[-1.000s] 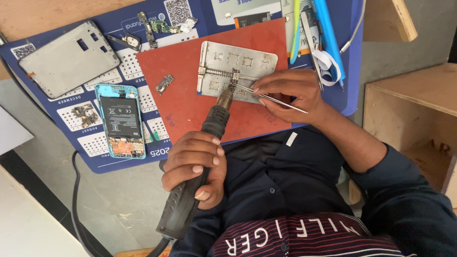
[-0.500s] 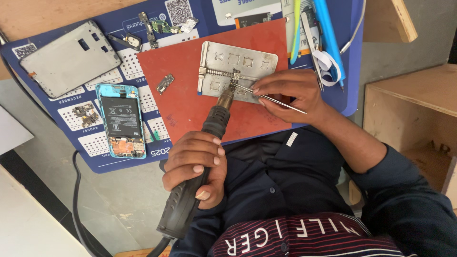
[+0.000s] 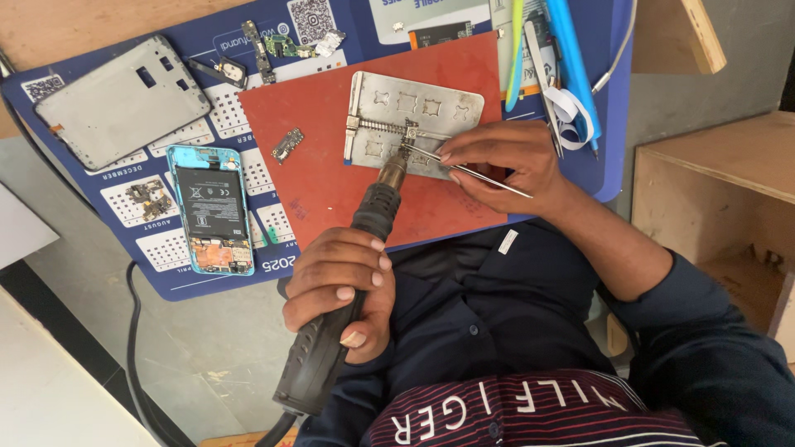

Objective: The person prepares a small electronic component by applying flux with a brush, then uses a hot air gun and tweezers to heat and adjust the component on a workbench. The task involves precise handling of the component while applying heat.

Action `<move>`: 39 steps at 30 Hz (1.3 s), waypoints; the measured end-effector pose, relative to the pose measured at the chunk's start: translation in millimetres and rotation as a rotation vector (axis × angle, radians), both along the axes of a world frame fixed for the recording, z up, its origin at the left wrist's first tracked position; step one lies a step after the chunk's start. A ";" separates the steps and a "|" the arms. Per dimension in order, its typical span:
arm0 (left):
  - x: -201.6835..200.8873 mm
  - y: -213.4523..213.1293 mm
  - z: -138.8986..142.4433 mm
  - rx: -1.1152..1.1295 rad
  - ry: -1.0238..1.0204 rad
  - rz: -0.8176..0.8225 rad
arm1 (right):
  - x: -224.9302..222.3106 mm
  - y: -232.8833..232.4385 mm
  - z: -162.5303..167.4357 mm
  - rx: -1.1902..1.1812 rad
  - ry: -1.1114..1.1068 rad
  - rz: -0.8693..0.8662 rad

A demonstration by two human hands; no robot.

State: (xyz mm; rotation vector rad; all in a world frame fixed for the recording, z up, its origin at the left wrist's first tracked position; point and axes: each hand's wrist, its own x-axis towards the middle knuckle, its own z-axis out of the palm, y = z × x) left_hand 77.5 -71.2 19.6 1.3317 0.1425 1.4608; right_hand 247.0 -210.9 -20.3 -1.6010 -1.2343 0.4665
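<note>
My left hand (image 3: 344, 290) grips the hot-air gun (image 3: 348, 281), nozzle at the metal holder (image 3: 414, 124); my right hand (image 3: 505, 161) pinches tweezers (image 3: 480, 172) just beside it.

— From my feed: an opened phone (image 3: 212, 209) lies battery-up on the blue mat (image 3: 166, 273), a grey back cover (image 3: 120, 101) above it.

— And right of the red pad (image 3: 323, 190)?

— I see blue tools (image 3: 571, 66) and a wooden box (image 3: 712, 199).
</note>
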 end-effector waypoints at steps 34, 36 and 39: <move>-1.6 -0.9 1.1 -0.017 0.020 -0.001 | -0.5 0.2 0.6 -0.005 -0.010 -0.012; -1.4 -0.8 1.0 -0.014 0.021 -0.001 | 0.2 0.5 1.0 -0.003 -0.003 -0.009; -1.8 -0.3 0.6 -0.012 0.014 -0.007 | 0.8 -0.4 1.2 0.006 0.012 -0.007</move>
